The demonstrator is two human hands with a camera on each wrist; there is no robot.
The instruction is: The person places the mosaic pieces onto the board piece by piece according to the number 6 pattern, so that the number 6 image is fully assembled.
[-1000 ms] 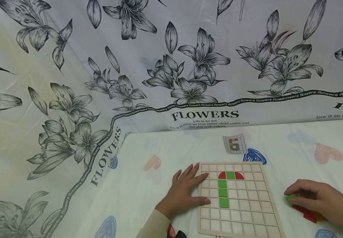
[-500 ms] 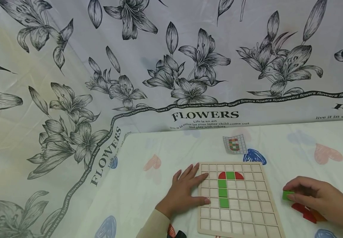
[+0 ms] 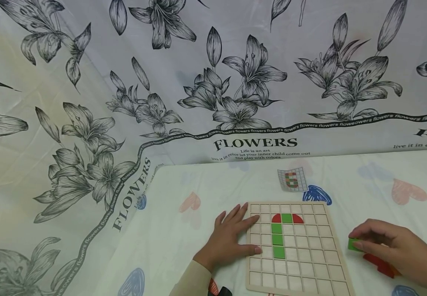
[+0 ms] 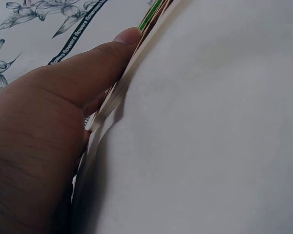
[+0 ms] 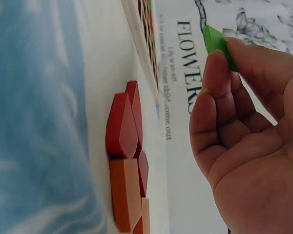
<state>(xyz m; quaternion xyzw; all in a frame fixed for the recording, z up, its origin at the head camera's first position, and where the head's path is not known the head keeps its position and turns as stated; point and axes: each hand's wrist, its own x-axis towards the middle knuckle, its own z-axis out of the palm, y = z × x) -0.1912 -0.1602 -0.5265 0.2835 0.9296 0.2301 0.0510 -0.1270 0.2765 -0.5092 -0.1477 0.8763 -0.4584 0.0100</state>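
Note:
A wooden grid board (image 3: 311,259) lies on the cloth, bearing a row of a red quarter-round (image 3: 276,218), a green square (image 3: 286,218) and another red quarter-round (image 3: 298,219). Below the left end runs a column of green squares (image 3: 278,239). My left hand (image 3: 228,238) rests at the board's left edge, fingers spread and thumb on the rim. To the right of the board, my right hand (image 3: 395,246) pinches a green block (image 5: 215,41) between thumb and fingertips. In the right wrist view it is raised away from the loose blocks.
Loose red blocks (image 5: 121,126) and orange blocks (image 5: 124,192) lie under my right hand. Behind the board is a small gridded card (image 3: 292,179) with a coloured pattern. A flower-printed curtain (image 3: 235,82) stands behind the table. A black object (image 3: 224,291) shows at the bottom edge.
My right hand has lifted the green block from beside the red blocks and shifted it slightly left, turning it. My left hand and the board stay put.

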